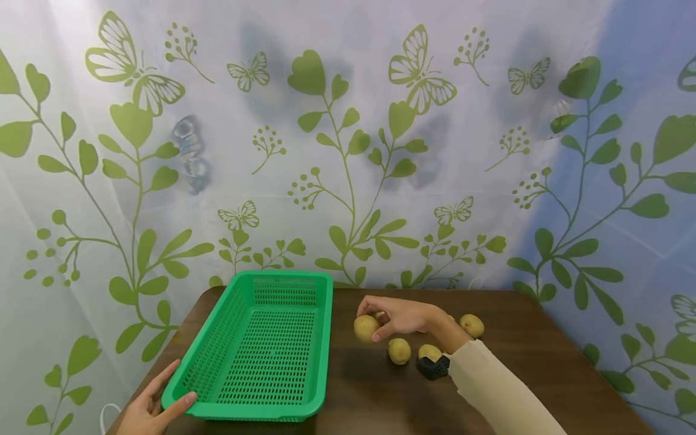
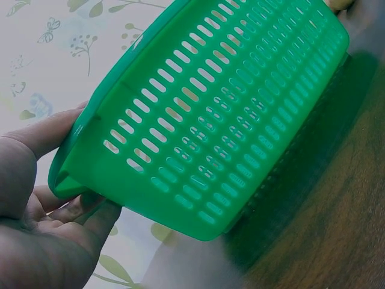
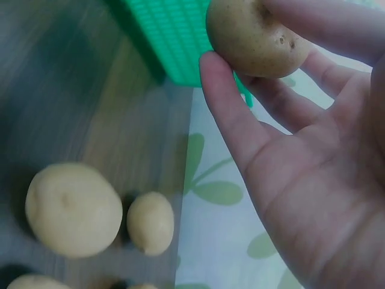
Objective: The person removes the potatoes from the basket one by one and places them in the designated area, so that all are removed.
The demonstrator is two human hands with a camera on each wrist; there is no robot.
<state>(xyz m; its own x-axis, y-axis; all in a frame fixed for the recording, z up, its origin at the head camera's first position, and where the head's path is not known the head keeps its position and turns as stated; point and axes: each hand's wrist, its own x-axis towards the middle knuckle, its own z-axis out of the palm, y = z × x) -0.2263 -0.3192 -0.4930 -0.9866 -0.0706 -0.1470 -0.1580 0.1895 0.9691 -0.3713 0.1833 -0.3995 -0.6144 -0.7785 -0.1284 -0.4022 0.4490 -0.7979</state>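
Between the thumb and fingers of my right hand (image 1: 401, 316) is a potato (image 1: 367, 328), held above the table just right of the basket. The right wrist view shows that potato (image 3: 252, 42) close up, brown with small eyes. My left hand (image 1: 154, 403) grips the near left corner of a green plastic basket (image 1: 325, 338), thumb over the rim and fingers underneath, as the left wrist view (image 2: 54, 223) shows. No potato lies inside the basket. Under and beside my right arm lie several more potatoes, among them one nearer me (image 1: 399, 351) and one farther right (image 1: 472, 325).
The dark wooden table (image 1: 375, 405) carries the basket and potatoes. A black device (image 1: 434, 367) is strapped at my right wrist, partly covering a potato (image 1: 429, 352). Behind the table hangs a pale curtain (image 1: 359, 181) printed with green leaves and butterflies.
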